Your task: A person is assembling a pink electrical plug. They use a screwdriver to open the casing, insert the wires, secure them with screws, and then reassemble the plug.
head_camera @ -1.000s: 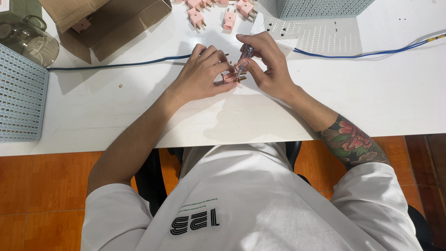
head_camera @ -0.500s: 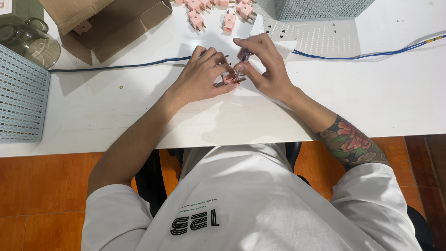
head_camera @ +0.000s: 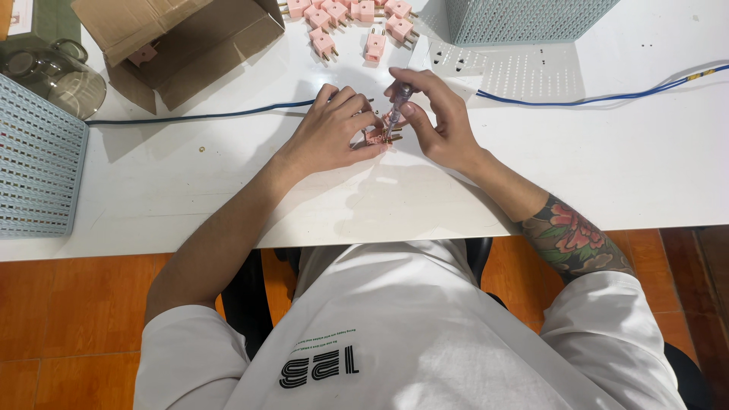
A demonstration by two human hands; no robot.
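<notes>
On the white table (head_camera: 228,182) my left hand (head_camera: 330,129) pins a small pink plug (head_camera: 375,137) down with its fingertips. My right hand (head_camera: 437,114) grips a thin screwdriver (head_camera: 396,106) with a clear handle, held nearly upright, its tip resting on the pink plug. Both hands meet over the plug at the table's middle. Most of the plug is hidden under my fingers.
Several more pink plugs (head_camera: 345,19) lie at the back. An open cardboard box (head_camera: 175,45) stands back left, next to a glass jar (head_camera: 53,72). Blue mesh baskets sit at the left (head_camera: 34,159) and back right (head_camera: 524,19). A blue cable (head_camera: 607,97) crosses the table.
The right hand has tipped the screwdriver more upright onto the plug. The left hand stays put on the plug.
</notes>
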